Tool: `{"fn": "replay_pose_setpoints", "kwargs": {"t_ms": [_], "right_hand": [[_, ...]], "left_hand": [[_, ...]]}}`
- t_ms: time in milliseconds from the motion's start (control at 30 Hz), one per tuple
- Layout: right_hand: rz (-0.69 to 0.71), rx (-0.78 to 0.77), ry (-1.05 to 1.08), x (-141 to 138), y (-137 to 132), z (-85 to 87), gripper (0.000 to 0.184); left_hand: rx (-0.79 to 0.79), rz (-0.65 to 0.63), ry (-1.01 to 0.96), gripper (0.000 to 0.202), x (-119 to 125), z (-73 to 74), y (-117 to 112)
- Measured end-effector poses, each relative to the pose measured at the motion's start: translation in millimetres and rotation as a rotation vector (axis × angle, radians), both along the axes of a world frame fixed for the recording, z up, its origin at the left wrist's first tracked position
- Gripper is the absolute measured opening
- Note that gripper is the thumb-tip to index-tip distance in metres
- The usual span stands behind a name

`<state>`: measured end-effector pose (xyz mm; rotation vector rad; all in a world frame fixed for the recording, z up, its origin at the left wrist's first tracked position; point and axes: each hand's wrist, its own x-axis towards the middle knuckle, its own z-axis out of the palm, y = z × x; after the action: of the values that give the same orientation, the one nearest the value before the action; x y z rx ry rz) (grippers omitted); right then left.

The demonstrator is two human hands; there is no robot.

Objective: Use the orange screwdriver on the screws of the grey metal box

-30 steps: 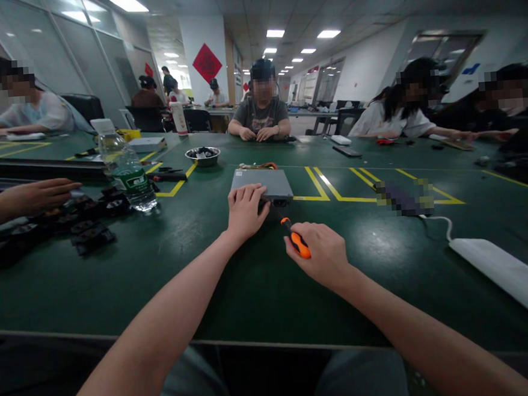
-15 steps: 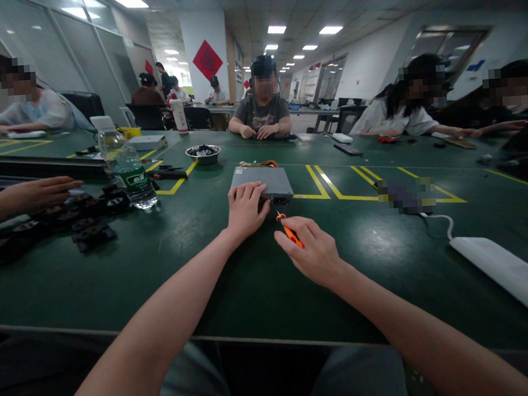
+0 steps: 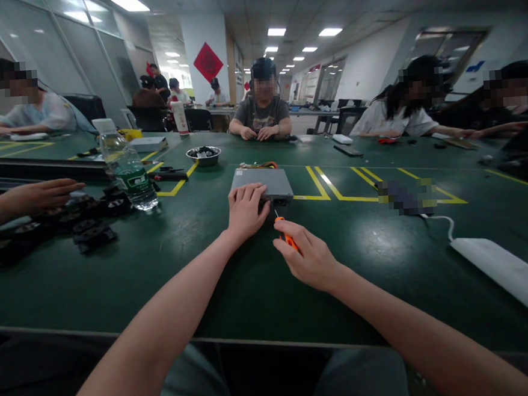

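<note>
A grey metal power supply unit [image 3: 269,181] lies flat on the green table, with coloured wires at its far side and a socket on its near face. My left hand [image 3: 247,210] grips its near left part, fingers over the top and thumb at the front face. In my right hand [image 3: 307,252] is an orange-and-black screwdriver [image 3: 289,241], held by the handle between thumb and fingers. Its thin shaft points at the unit's near face, below the left thumb. Whether the tip touches the unit, I cannot tell.
To the left stand a water bottle [image 3: 129,168], a metal bowl [image 3: 203,156] of small dark parts, and several black parts [image 3: 92,234] near another person's hand [image 3: 42,194]. A phone [image 3: 404,197] is cabled to a white power bank [image 3: 508,274] on the right. Other people sit around.
My right hand and the screwdriver have shifted slightly toward me and left, showing more of the shaft. The left hand and the power supply unit stay put.
</note>
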<state>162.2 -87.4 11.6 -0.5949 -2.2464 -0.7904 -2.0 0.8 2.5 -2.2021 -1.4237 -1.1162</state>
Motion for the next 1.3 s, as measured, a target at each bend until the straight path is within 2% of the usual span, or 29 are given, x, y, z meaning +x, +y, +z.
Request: {"fn": "replay_pose_setpoints", "kwargs": {"t_ms": [133, 333, 533, 700, 900, 1067, 1200, 1300], "right_hand": [[-0.035, -0.014, 0.075, 1.5, 0.7, 1.7, 0.015], [0.01, -0.036, 0.063, 2.6, 2.7, -2.0, 0.025], [-0.053, -0.013, 0.143, 4.2, 1.8, 0.4, 0.017], [0.004, -0.031, 0.069, -1.7, -2.4, 1.8, 0.019], [-0.084, -0.005, 0.138, 1.4, -0.2, 0.3, 0.018], [-0.009, -0.042, 0.174, 3.2, 1.8, -2.7, 0.024], [-0.093, -0.044, 0.186, 3.1, 3.0, -2.6, 0.022], [-0.062, -0.057, 0.188, 1.1, 1.6, -3.2, 0.023]], "left_hand": [[-0.011, 0.003, -0.003, 0.032, 0.3, 0.6, -0.2], [-0.005, 0.0, -0.006, 0.032, 0.6, 1.1, -0.2], [0.005, -0.004, -0.006, 0.031, 0.3, 0.2, 0.1], [0.021, 0.0, 0.003, 0.031, 0.3, -0.3, 0.5], [-0.005, 0.005, 0.009, 0.032, -0.1, 0.1, 0.6], [0.001, 0.004, 0.001, 0.032, -0.3, 0.7, 0.1], [-0.007, 0.004, -0.001, 0.032, -0.4, 0.6, -0.1], [-0.002, 0.0, 0.0, 0.031, -0.3, 0.4, 0.0]]}}
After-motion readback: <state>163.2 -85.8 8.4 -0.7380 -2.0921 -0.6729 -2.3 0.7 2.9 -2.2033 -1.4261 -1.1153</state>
